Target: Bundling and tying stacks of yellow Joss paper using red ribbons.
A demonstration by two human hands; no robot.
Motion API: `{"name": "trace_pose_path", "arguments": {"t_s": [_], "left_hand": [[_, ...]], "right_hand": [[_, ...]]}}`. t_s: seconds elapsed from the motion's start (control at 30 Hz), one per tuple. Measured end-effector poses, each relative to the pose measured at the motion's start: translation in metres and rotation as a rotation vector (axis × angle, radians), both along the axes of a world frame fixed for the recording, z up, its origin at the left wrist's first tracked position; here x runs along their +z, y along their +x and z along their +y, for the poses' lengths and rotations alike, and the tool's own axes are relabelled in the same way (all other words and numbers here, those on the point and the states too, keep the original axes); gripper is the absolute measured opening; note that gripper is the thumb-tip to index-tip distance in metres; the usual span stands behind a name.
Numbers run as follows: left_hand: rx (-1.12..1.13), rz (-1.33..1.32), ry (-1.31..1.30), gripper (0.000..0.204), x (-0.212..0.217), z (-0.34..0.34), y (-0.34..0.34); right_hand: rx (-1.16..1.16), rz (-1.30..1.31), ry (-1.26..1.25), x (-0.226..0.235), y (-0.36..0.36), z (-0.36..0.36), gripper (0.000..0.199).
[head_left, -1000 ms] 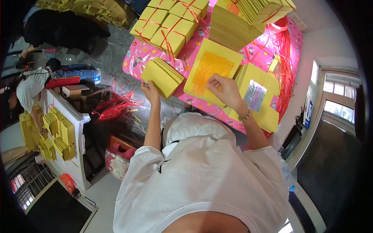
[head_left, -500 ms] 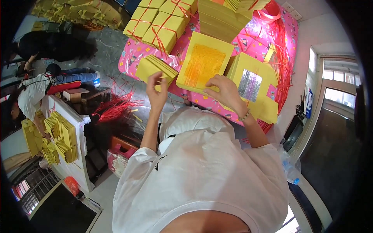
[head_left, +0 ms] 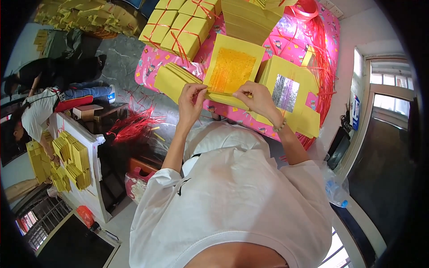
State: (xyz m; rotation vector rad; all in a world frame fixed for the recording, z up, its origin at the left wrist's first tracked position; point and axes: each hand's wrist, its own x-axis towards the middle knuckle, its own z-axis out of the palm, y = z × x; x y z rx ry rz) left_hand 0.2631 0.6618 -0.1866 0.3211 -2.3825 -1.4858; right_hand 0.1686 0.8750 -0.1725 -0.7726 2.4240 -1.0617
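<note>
Head view: yellow sheet (head_left: pixel 233 65), mottled orange in the middle, near edge pinched by left hand (head_left: pixel 192 101), right hand (head_left: pixel 258 99).

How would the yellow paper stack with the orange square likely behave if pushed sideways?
The yellow paper stack might shear, its layers sliding, since no ribbon shows around it as on the tied bundles. Tipping seems unlikely, as it lies flat and looks much wider than tall. Single sheets would probably flex, since they look like thin paper.
</note>
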Motion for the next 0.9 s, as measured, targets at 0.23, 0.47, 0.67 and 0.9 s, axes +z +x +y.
{"name": "trace_pose_path", "arguments": {"t_s": [0.23,0.47,0.67,0.9], "left_hand": [[0.001,-0.032,-0.039,0.008,0.003,0.001,-0.001],[-0.030,0.049,-0.359,0.014,0.004,-0.003,-0.004],[-0.355,0.129,-0.650,0.029,0.038,0.010,-0.031],[-0.557,-0.108,-0.701,0.026,0.027,0.012,-0.064]], "right_hand": [[-0.033,0.012,-0.009,-0.007,0.000,-0.001,0.028],[-0.032,0.052,0.066,0.004,0.001,-0.003,0.025],[0.010,0.273,0.037,0.012,0.001,-0.003,0.022],[-0.056,0.250,0.059,0.031,-0.007,-0.001,0.020]]}}
